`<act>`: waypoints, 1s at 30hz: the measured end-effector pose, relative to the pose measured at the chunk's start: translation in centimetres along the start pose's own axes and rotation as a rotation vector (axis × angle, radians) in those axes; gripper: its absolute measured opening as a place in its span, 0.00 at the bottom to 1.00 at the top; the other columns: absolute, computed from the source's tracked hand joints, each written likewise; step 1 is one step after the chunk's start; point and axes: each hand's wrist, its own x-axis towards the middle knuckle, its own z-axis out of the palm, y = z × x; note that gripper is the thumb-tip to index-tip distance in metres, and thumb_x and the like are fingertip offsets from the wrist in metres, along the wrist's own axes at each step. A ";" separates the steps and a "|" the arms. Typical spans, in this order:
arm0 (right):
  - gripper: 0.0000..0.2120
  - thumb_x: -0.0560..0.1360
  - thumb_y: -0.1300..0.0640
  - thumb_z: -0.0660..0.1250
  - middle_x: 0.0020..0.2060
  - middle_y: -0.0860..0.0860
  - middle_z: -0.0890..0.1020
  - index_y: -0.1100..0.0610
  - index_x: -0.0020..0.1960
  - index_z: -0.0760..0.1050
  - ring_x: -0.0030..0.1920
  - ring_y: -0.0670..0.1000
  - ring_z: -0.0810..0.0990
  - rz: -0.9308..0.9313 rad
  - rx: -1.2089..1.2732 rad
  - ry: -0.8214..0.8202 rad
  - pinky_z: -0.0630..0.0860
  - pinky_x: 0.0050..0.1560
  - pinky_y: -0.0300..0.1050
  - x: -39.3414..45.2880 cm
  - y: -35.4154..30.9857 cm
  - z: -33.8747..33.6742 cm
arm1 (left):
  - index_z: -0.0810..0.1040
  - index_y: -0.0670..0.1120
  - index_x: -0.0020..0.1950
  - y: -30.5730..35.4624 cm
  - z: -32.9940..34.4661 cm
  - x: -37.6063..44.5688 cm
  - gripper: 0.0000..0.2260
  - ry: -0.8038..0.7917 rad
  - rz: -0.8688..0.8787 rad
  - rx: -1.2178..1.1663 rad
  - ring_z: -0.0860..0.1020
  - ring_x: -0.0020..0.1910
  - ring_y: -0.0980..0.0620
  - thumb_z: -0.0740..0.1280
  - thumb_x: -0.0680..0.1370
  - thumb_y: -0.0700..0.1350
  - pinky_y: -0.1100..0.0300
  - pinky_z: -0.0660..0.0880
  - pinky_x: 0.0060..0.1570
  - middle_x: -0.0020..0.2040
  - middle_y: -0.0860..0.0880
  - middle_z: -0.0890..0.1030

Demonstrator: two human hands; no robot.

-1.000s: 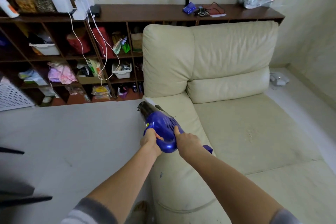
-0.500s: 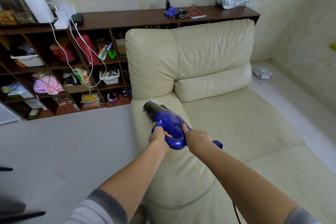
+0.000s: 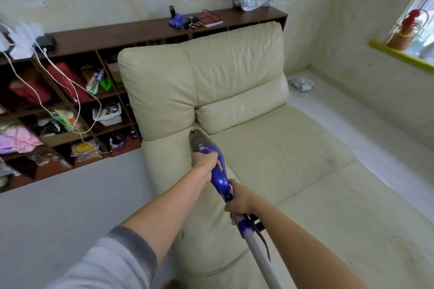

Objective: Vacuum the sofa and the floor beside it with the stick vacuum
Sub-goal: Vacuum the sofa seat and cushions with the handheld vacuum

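- Vacuum [image 3: 217,166]: the blue stick vacuum is held out over the near arm of the sofa [image 3: 293,159], with its dark front end pointed at the crack where the back cushion [image 3: 234,73] meets the seat.
- On the far left, a brown shelf [image 3: 70,91] full of bags and boxes is seen against the wall, with white cords [image 3: 47,91] hanging down its front.
- A bare grey floor [image 3: 70,206] is seen between the shelf and the sofa; it looks not yet cleaned, so this part is probably kept for later.
- The left hand [image 3: 203,160] is wrapped round the blue body near the front, fingers curled tight on it, likely so the tip can be steered.
- The right hand [image 3: 238,200] is closed round the grey pole [image 3: 260,258] just behind the blue part, likely so the weight is carried and the push is given.
- A black cord [image 3: 264,241] hangs from the pole by the right wrist.
- On the seat, to the right of the vacuum, small pale crumbs [image 3: 279,151] can be seen; they should be sucked up soon.
- A white thing [image 3: 301,83] lies on the floor past the sofa, on the right.
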 end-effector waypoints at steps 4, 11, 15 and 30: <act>0.20 0.76 0.68 0.58 0.34 0.61 0.80 0.58 0.65 0.57 0.30 0.58 0.81 0.124 0.325 -0.045 0.81 0.40 0.57 1.3 -1.1 2.0 | 0.69 0.39 0.63 0.9 1.1 1.4 0.33 -0.102 0.058 0.033 0.76 0.32 0.44 0.62 0.57 0.34 0.58 0.74 0.31 0.36 0.40 0.77; 0.17 0.75 0.48 0.68 0.31 0.59 0.76 0.62 0.47 0.71 0.21 0.51 0.74 0.116 0.820 0.143 0.72 0.24 0.39 2.9 -5.7 3.8 | 0.61 0.41 0.68 3.2 1.2 3.5 0.21 -0.397 0.101 0.095 0.76 0.20 0.53 0.58 0.78 0.29 0.58 0.78 0.28 0.37 0.42 0.74; 0.20 0.76 0.45 0.66 0.29 0.60 0.75 0.63 0.46 0.71 0.22 0.52 0.74 0.129 0.931 0.215 0.72 0.24 0.40 4.1 -8.2 5.8 | 0.62 0.49 0.63 3.4 -0.3 5.2 0.20 -0.532 0.087 0.171 0.73 0.30 0.48 0.55 0.77 0.28 0.62 0.73 0.22 0.42 0.40 0.71; 0.06 0.77 0.59 0.65 0.29 0.54 0.74 0.61 0.50 0.70 0.25 0.48 0.72 0.189 1.022 0.102 0.73 0.26 0.39 7.2 -15.6 12.0 | 0.64 0.43 0.58 5.4 -6.1 9.3 0.13 -0.605 0.239 0.771 0.72 0.24 0.47 0.46 0.78 0.34 0.60 0.69 0.28 0.36 0.40 0.76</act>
